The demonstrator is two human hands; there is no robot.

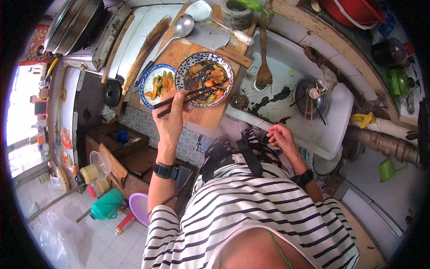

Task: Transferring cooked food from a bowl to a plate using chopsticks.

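Note:
My left hand [171, 116] grips a pair of dark chopsticks [188, 97], their tips down in the food inside a blue-flowered bowl [179, 71]. The bowl holds dark stir-fried food with orange and green pieces. To its left, partly behind my fingers, sits a smaller bowl of rice with a blue rim [143, 94], topped with green and orange vegetables. Both stand at a wooden cutting board [205, 120]. My right hand [282, 136] hangs in front of the sink edge with its fingers apart and slightly bent, holding nothing.
Beyond the bowls lie a cleaver [211, 36], a metal ladle [183, 25], a wok spatula [199, 10] and a stone mortar [236, 15]. A straw brush [147, 50] is left of the board. The white sink [339, 104] at right holds a metal bowl [310, 92].

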